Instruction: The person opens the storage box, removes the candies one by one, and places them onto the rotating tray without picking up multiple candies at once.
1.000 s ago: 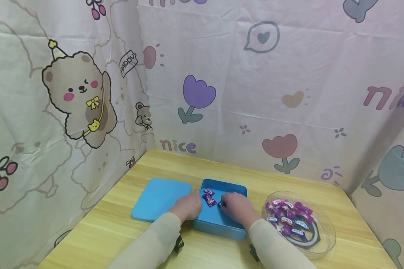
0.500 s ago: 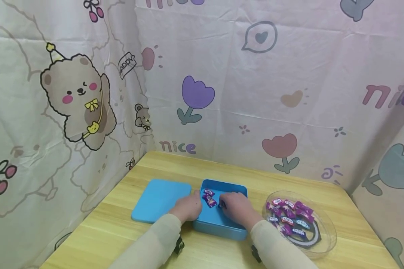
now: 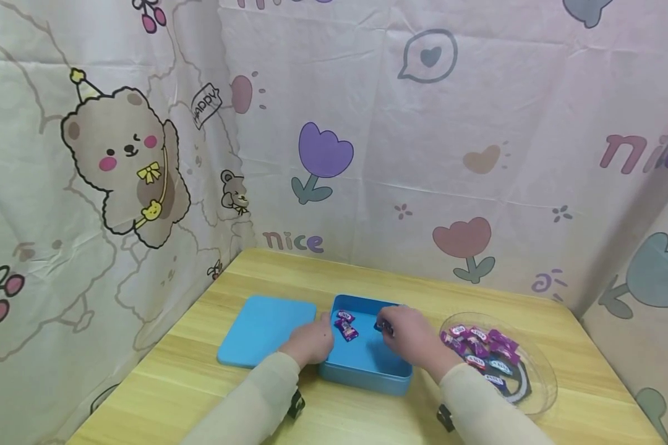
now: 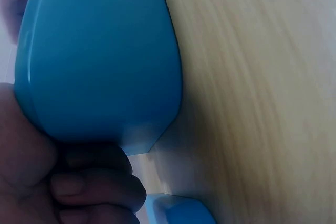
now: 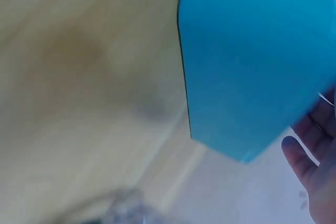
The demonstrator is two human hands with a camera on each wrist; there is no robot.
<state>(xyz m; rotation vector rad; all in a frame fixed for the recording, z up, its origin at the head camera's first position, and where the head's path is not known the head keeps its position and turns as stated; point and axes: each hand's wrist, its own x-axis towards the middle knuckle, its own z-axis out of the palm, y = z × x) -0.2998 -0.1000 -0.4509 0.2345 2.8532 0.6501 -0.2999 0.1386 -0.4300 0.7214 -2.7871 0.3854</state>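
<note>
My left hand (image 3: 312,341) grips the left wall of an open blue box (image 3: 362,383); in the left wrist view its thumb is at the rim and the fingers (image 4: 100,190) curl beside the outer wall. Two purple wrapped candies (image 3: 346,329) lie inside the box near its left wall. Over the right part of the box, my right hand (image 3: 414,337) pinches a dark wrapped candy (image 3: 385,326). In the right wrist view, the right hand (image 5: 320,166) shows at the right edge beyond the box wall (image 5: 252,66), and the candy is hidden.
A flat blue lid (image 3: 264,330) lies left of the box on the wooden table (image 3: 289,272). To the right stands a clear round dish (image 3: 545,395) with several purple, dark and blue wrapped candies (image 3: 501,346). Printed cloth (image 3: 389,154) hangs behind and beside the table.
My right hand has moved right and slightly up from the middle of the box, carrying the dark candy. The left hand stays on the box wall. The two purple candies remain in place.
</note>
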